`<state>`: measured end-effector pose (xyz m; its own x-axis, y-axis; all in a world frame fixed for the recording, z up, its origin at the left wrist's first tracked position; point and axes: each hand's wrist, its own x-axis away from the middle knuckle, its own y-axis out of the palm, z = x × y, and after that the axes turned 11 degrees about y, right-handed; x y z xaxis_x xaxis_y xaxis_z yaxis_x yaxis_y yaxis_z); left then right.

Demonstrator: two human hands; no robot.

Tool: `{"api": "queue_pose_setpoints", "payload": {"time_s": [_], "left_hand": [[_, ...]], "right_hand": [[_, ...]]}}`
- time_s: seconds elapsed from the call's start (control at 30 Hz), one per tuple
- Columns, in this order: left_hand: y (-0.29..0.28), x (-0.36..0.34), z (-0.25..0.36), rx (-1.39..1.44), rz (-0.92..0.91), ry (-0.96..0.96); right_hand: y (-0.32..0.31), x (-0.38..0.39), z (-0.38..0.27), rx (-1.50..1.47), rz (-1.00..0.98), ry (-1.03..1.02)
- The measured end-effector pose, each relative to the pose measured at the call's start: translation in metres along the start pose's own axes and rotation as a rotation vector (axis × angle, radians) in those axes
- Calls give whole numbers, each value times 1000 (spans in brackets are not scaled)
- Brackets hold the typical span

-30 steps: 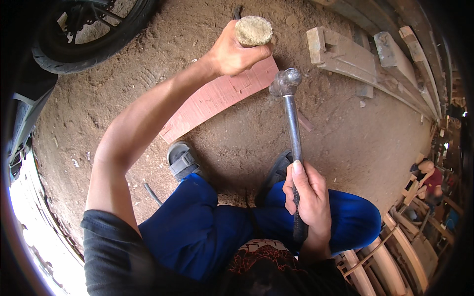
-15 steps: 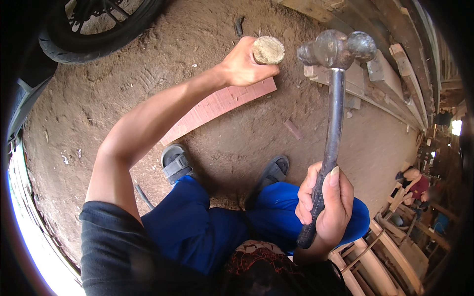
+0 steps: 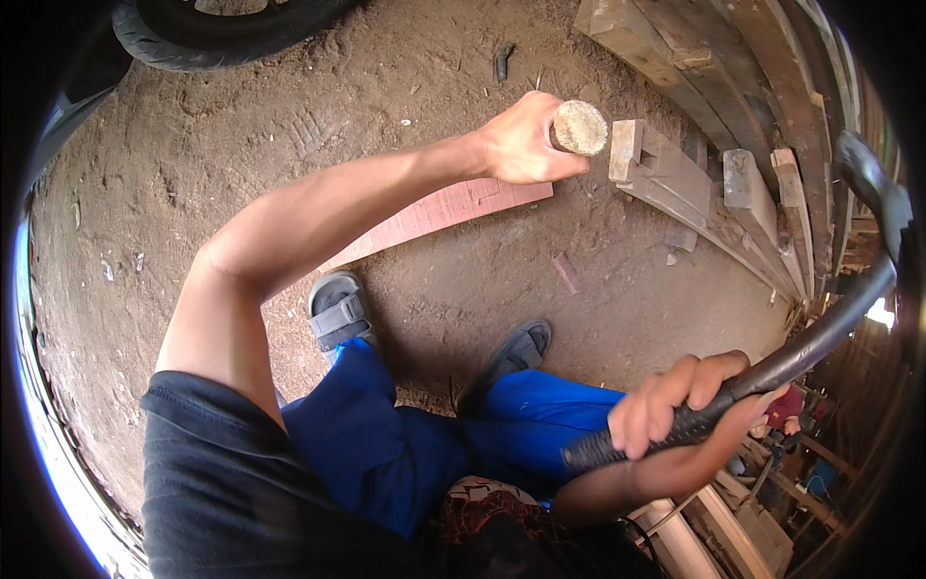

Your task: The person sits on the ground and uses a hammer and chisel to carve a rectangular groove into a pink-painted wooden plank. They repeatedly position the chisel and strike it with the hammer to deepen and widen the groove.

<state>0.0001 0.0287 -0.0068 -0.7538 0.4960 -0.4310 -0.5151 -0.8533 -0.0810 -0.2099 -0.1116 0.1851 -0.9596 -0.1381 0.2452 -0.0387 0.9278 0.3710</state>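
Observation:
My left hand [image 3: 522, 141] is stretched out ahead and wrapped around a thick wooden peg [image 3: 580, 127], whose pale round top faces up. The peg stands over the end of a reddish flat board [image 3: 434, 214] lying on the dirt. My right hand [image 3: 675, 417] grips the black handle of a hammer [image 3: 791, 357], raised far to the right. The hammer's dark head [image 3: 873, 183] is up near the right rim of the view. My blue trousers and grey sandals [image 3: 336, 311] show below.
Weathered wooden planks and beams [image 3: 714, 164] lie stacked at the upper right, just beyond the peg. A black tyre [image 3: 212, 29] sits at the top left. Another person [image 3: 783, 410] is small at the far right. More timber lies at the lower right.
The hammer has swung from above the peg up and back to the right, with my right hand lifting. My left hand kept hold of the peg over the board.

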Motion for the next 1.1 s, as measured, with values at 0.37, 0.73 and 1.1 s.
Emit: {"api": "queue_pose_setpoints", "payload": {"time_s": [0.37, 0.73, 1.1], "left_hand": [[-1, 3, 3, 22, 36, -13], [-6, 5, 3, 45, 49, -41], [-6, 3, 6, -19, 40, -9]], "right_hand": [[16, -19, -15, -63, -114, 223], [28, -16, -11, 45, 354, 346], [27, -15, 13, 168, 461, 499]]}}
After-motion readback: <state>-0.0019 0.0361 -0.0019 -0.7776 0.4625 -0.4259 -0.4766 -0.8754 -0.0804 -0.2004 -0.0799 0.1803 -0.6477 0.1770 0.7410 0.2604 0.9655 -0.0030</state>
